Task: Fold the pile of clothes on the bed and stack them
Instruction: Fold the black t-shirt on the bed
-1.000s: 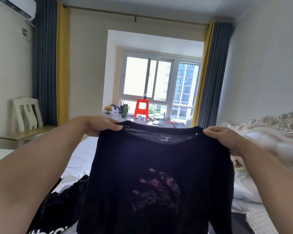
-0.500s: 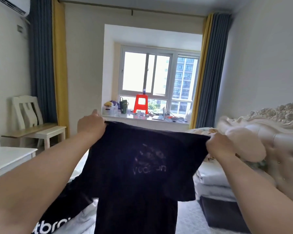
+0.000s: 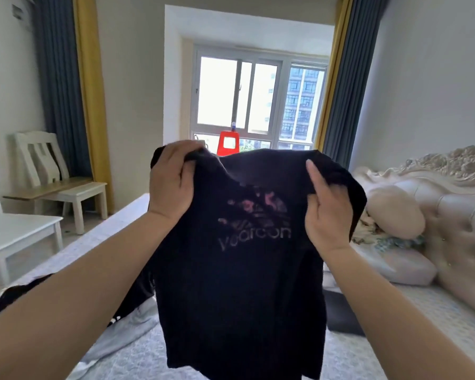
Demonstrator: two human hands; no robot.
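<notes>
A black T-shirt (image 3: 239,292) with a pink and grey print hangs in the air in front of me, above the bed (image 3: 137,355). My left hand (image 3: 173,185) grips its top left shoulder. My right hand (image 3: 327,207) grips the top right shoulder, thumb up against the cloth. The shirt's lower part hangs down and hides the bed's middle. More black clothing (image 3: 66,292) with white lettering lies on the bed at the lower left, partly behind my left arm. A dark folded item (image 3: 340,314) lies on the bed to the right.
A padded headboard (image 3: 450,215) and pillows (image 3: 390,264) stand at the right. White chairs (image 3: 52,171) are at the left beside the bed. A window sill with a red stool (image 3: 228,144) lies straight ahead. A grey garment (image 3: 132,325) lies under the black clothing.
My hands have come closer together and turned the shirt upright, so it hangs narrower with the print facing me. Before, it was stretched wide and tilted flat.
</notes>
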